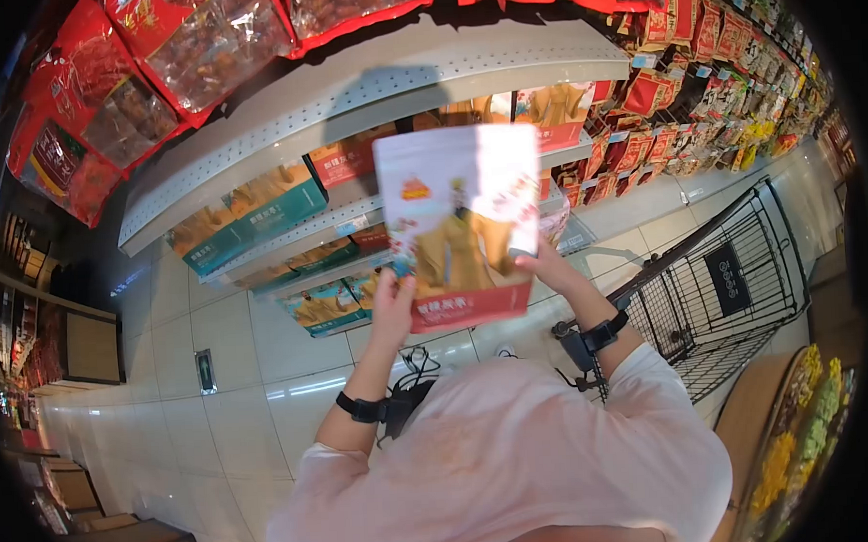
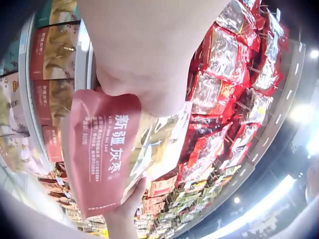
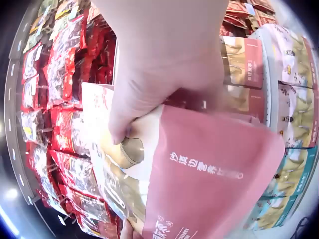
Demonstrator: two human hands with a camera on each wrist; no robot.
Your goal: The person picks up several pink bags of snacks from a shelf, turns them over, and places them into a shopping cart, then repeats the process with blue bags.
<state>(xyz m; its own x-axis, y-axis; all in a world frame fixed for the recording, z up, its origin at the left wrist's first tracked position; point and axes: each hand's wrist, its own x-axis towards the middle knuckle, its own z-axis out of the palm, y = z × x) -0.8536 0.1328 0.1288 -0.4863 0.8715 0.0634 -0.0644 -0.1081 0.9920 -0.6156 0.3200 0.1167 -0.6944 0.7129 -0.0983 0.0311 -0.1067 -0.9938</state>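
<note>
In the head view, a white and red bag of dried dates is held upright in front of my chest, its printed face towards me. My left hand grips its lower left side, and my right hand grips the right side a little higher. The left wrist view shows the red bottom panel of the date bag close up, with the left hand at its edge. In the right wrist view, the right thumb lies on the front of the bag, while the other fingers are mostly hidden behind it.
Ahead stands a white metal shelf with rows of boxed-looking date packs. Large red bags sit on top. To my right is a wire shopping cart, with hanging snack packets beyond it.
</note>
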